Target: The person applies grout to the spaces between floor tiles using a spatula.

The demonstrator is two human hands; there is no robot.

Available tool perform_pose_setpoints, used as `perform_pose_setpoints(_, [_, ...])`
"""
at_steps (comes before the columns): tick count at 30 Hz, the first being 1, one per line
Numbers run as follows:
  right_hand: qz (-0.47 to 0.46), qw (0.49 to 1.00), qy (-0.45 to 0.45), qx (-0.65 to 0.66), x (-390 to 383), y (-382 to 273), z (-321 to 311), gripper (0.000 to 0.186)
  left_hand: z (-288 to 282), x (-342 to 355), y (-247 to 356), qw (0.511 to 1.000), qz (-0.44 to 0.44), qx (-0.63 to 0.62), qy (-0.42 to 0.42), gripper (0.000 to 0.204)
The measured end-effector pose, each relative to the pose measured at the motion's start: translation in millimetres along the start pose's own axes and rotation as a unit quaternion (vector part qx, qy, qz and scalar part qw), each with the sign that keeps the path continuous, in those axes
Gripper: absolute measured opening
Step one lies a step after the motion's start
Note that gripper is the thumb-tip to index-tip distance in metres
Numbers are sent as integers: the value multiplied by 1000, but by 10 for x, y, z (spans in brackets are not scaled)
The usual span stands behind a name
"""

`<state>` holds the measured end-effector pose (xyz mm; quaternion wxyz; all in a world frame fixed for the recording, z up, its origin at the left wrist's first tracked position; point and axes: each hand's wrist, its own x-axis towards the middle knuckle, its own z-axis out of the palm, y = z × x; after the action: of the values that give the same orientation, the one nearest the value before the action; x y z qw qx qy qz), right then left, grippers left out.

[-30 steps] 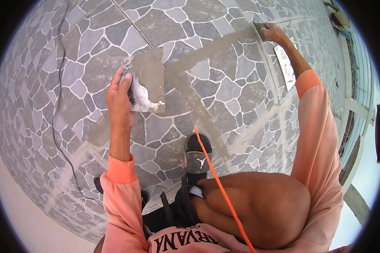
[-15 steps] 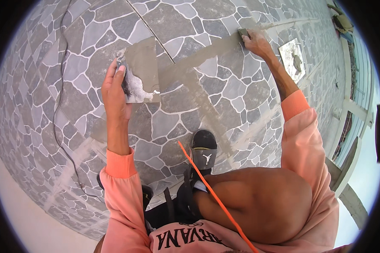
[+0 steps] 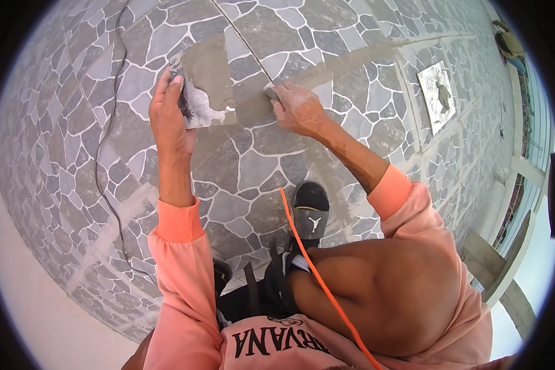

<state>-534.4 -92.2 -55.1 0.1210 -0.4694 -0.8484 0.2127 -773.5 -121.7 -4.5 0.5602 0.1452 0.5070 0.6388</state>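
Observation:
My left hand (image 3: 170, 117) is closed round the dark handle of a flat metal trowel (image 3: 198, 110), held low over the floor. Grey grout (image 3: 208, 66) covers most of its upper plate, with bare metal showing near my fingers. In my right hand (image 3: 303, 111) I pinch a small grey spreader (image 3: 271, 93), mostly hidden by the fingers. Its edge meets the floor just right of the trowel, at the lower end of a dark open joint (image 3: 243, 40) between stone-patterned tiles. A smeared grout band (image 3: 351, 63) runs from there toward the upper right.
On the floor to the right lies a square metal plate (image 3: 436, 97) with a grout lump. A black cable (image 3: 98, 154) snakes down the left side. My dark shoe (image 3: 310, 213) stands below the hands; an orange cord (image 3: 314, 271) hangs before me. Concrete beams (image 3: 505, 265) edge the right.
My right hand has swept left and toward me along the grout band, bringing the spreader close to the trowel. My left hand still holds the trowel in nearly the same place.

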Motion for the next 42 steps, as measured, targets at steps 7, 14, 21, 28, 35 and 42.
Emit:
perform_pose_setpoints(7, [-72,997,-5,33,-157,-438,259,23,-57,-79,195,999,46,-17,22,48])
perform_pose_setpoints(14, [-15,946,-274,174,-183,-577,126,24,-122,-196,381,995,91,38,6,40])
perform_pose_setpoints(21, [284,787,-186,516,-491,82,-564,36,-332,-281,246,995,69,38,65,39])
perform_pose_setpoints(28, [170,973,-148,49,-171,382,-852,33,-256,-307,71,996,52,35,58,39])
perform_pose_setpoints(35, [-25,999,-34,-18,-437,150,-197,25,-142,-259,94,996,49,46,54,39])
perform_pose_setpoints(42, [126,953,-254,108,-318,6,-686,31,-228,-220,177,995,73,51,43,37])
